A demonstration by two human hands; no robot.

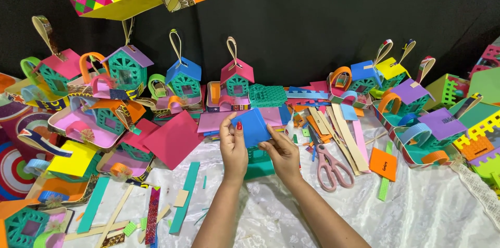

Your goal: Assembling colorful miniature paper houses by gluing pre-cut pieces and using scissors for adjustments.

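Both hands hold a blue foam sheet (253, 126) above the white cloth (427, 211). My left hand (233, 147) pinches its left edge with thumb and fingers, the red-painted thumbnail on top. My right hand (282, 153) grips its lower right edge. Right under the sheet, mostly hidden by my hands, stands a small green foam house (257, 159). Pink-handled scissors (329, 163) lie just right of my right hand.
Finished foam houses with loop handles (183, 77) stand in a row along the black backdrop, and more are piled left (109, 118) and right (442, 128). A pink sheet (174, 138), foam strips (186, 196) and an orange card (383, 163) lie scattered around.
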